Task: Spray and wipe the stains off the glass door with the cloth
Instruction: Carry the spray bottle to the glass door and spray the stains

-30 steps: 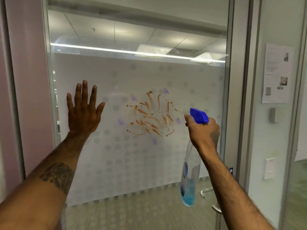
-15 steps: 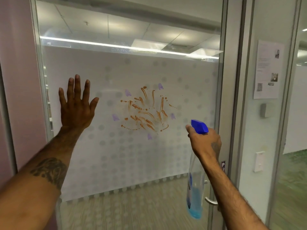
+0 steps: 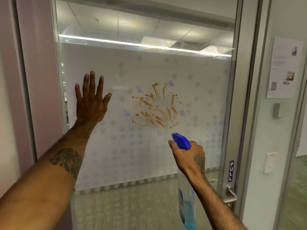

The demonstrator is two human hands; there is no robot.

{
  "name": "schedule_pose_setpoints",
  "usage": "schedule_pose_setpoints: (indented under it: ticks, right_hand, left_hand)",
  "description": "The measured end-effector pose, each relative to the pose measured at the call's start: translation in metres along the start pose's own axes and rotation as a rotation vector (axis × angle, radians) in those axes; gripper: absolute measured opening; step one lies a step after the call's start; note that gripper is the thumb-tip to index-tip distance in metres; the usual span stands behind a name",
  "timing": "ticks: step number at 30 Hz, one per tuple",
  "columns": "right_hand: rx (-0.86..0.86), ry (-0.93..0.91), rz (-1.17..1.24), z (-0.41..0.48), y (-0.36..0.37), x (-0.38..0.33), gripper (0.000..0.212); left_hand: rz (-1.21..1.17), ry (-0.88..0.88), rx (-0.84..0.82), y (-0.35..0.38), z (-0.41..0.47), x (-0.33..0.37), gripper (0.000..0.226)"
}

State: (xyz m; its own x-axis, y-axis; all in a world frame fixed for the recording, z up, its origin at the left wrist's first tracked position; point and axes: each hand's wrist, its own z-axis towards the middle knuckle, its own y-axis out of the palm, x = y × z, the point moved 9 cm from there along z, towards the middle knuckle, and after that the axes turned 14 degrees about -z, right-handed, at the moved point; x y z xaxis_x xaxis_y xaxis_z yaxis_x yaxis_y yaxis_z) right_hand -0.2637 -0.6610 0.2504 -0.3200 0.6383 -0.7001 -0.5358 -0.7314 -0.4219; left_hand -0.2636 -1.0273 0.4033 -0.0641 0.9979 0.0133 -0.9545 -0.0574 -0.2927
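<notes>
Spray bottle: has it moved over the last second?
Yes. Against the orange stains, the spray bottle in the right hand has dropped and drifted left: it was level beside their right edge, now below their lower right.

Left hand (image 3: 91,103) flat against glass door (image 3: 116,155), fingers straight and spread, left of stains (image 3: 156,108). Stains: orange-brown streaks and dots on frosted dotted panel, small purple marks (image 3: 127,112) around them. Right hand (image 3: 188,155) grips spray bottle (image 3: 186,205) by neck, blue nozzle (image 3: 181,140) just below stains; blue liquid low in bottle. PULL sign (image 3: 231,170) above lever handle (image 3: 230,195) at right. Paper notice (image 3: 282,68) on side wall.
</notes>
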Motion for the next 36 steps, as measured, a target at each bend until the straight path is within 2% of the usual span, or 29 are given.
schedule_pose_setpoints:
  ticks: [10, 20, 24, 27, 30, 33, 35, 36]
  right_hand:
    - [-0.017, -0.258, 0.100, -0.001, 0.005, -0.086, 0.039]
    - [0.069, -0.164, 0.161, 0.011, -0.013, -0.091, 0.039]
    - [0.051, -0.115, 0.225, 0.014, -0.029, -0.073, 0.033]
    - [0.003, -0.016, 0.314, 0.015, -0.040, -0.047, 0.025]
    - [-0.058, 0.090, 0.444, 0.016, -0.050, -0.014, 0.030]
    - [-0.151, 0.107, 0.482, 0.018, -0.063, 0.014, 0.038]
    - [-0.195, 0.108, 0.473, 0.020, -0.076, 0.033, 0.047]
    - [-0.205, 0.104, 0.470, 0.022, -0.085, 0.043, 0.046]
  left_hand:
    - [-0.002, -0.025, -0.045, -0.002, -0.001, 0.003, 0.076]
    - [-0.051, -0.081, -0.167, -0.006, 0.000, 0.005, 0.078]
    - [-0.208, -0.152, -0.183, -0.013, -0.007, 0.018, 0.077]
    - [-0.409, -0.143, -0.141, -0.014, -0.031, 0.050, 0.067]
    - [-0.580, -0.004, -0.128, -0.009, -0.059, 0.105, 0.054]
    - [-0.757, 0.081, -0.210, 0.005, -0.086, 0.170, 0.048]
    - [-0.867, 0.077, -0.313, 0.019, -0.103, 0.214, 0.044]
    - [-0.928, 0.054, -0.384, 0.027, -0.112, 0.237, 0.043]
